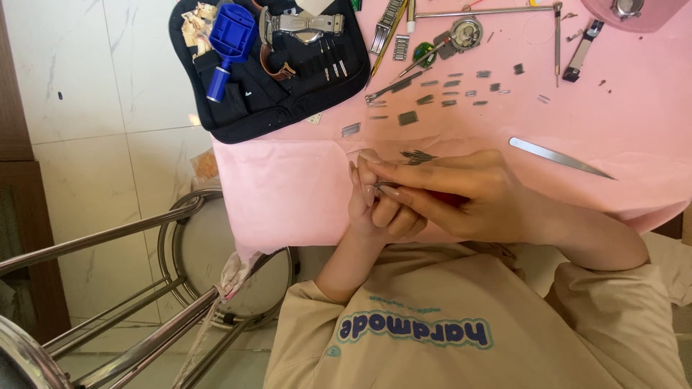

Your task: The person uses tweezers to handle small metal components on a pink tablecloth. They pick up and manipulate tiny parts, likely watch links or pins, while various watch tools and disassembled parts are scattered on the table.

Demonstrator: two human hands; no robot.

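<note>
My two hands meet at the near edge of a pink cloth (303, 187) spread over the table. My left hand (369, 210) comes up from below with its fingers upright. My right hand (465, 194) reaches in from the right, its fingertips pressed against those of the left. Between the fingertips sits a small thin metal part (382, 186), like a watch-band link or pin, mostly hidden by the fingers. A small cluster of dark metal links (418, 155) lies on the cloth just beyond my fingers.
A steel pair of tweezers (559, 157) lies to the right. Several loose band links (432, 94) are scattered farther back. A black tool case (288, 86) holds a blue link-remover tool (229, 36). A watch body (466, 33) and a metal stool (216, 252) are also in view.
</note>
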